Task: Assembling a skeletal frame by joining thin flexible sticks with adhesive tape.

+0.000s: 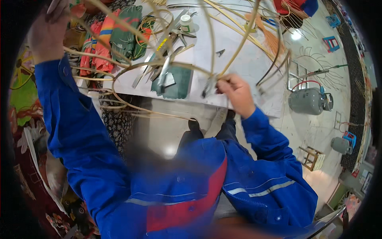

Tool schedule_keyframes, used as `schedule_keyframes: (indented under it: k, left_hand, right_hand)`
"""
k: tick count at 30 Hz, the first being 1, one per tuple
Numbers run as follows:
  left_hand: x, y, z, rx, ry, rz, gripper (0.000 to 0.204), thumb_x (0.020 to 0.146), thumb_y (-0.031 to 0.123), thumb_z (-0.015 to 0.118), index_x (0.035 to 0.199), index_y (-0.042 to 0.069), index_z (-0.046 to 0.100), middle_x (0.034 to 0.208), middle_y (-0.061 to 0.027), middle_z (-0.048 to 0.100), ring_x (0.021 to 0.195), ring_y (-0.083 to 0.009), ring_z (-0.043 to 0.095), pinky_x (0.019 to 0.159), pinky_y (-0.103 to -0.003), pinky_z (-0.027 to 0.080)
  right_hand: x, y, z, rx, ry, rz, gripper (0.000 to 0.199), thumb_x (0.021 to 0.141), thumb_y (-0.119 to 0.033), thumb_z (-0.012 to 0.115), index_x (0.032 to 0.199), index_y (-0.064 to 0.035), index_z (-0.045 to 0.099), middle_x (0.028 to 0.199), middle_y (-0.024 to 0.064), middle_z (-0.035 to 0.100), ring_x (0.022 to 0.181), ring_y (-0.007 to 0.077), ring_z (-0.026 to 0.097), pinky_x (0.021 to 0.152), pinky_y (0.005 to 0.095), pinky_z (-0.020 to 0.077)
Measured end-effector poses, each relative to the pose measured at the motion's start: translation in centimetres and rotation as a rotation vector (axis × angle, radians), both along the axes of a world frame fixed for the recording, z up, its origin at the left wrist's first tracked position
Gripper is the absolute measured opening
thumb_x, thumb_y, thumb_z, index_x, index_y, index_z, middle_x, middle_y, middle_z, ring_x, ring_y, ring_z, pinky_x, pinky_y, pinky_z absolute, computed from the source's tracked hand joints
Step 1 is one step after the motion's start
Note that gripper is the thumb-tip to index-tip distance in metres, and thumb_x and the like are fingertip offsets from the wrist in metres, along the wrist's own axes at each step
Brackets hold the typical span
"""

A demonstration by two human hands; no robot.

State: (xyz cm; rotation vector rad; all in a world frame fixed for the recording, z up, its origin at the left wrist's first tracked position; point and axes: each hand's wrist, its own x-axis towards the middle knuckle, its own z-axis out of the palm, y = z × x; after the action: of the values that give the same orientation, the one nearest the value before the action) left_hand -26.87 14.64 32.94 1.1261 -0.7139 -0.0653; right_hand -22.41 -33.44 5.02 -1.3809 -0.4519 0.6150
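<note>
A frame of bent bamboo strips (171, 63), with a round hoop and several curved ribs, is held up over the near edge of the table. My left hand (49, 34) is raised at the far upper left, its fingers curled at a rib and partly lost in the dark rim. My right hand (237, 95) pinches at a small metal clip (209, 87) where ribs meet the hoop; motion blurs the clip. Another clip (163, 75) hangs from the hoop farther left, also blurred.
On the white table (238, 59) lie a dark green sheet (181, 85), a white jar (186, 23), bamboo strips (227, 20), a small black clip (220, 52) and folded colourful cloth (125, 34). A grey gas cylinder (305, 100) and a wooden stool (312, 158) stand on the floor to the right.
</note>
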Motion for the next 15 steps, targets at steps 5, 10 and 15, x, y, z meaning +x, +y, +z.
schedule_keyframes:
  k: [5,10,15]
  left_hand:
    - [-5.6,-2.1,-1.8,-0.086,0.064,0.894,0.029,0.102,0.018,0.045,0.120,-0.003,0.056,0.118,-0.0164,0.059,0.096,-0.0228,0.058,0.101,-0.041,0.049]
    - [-7.8,-4.0,-7.5,-0.086,0.276,0.336,0.028,0.106,0.030,0.045,0.111,0.007,0.061,0.102,-0.0025,0.058,0.081,-0.0096,0.054,0.070,-0.023,0.048]
    - [-7.0,-8.0,-15.1,0.227,0.349,0.834,0.029,0.105,0.035,0.048,0.095,0.011,0.061,0.078,0.0024,0.060,0.063,-0.0056,0.052,0.055,-0.019,0.039]
  right_hand:
    - [-10.0,5.5,-2.7,-0.238,-0.154,0.033,0.028,0.098,-0.021,0.062,0.100,0.0053,0.068,0.101,0.0129,0.071,0.089,0.0180,0.067,0.081,0.0317,0.0523]
    - [-13.7,8.1,-9.9,-0.530,-0.432,0.331,0.038,0.095,-0.032,0.059,0.115,-0.0005,0.064,0.105,0.0263,0.067,0.100,0.0428,0.064,0.087,0.0455,0.0506]
    - [-15.1,6.7,-9.2,-0.641,-0.502,0.601,0.037,0.092,-0.034,0.062,0.105,0.0001,0.065,0.102,0.0257,0.066,0.092,0.0431,0.064,0.082,0.0490,0.0503]
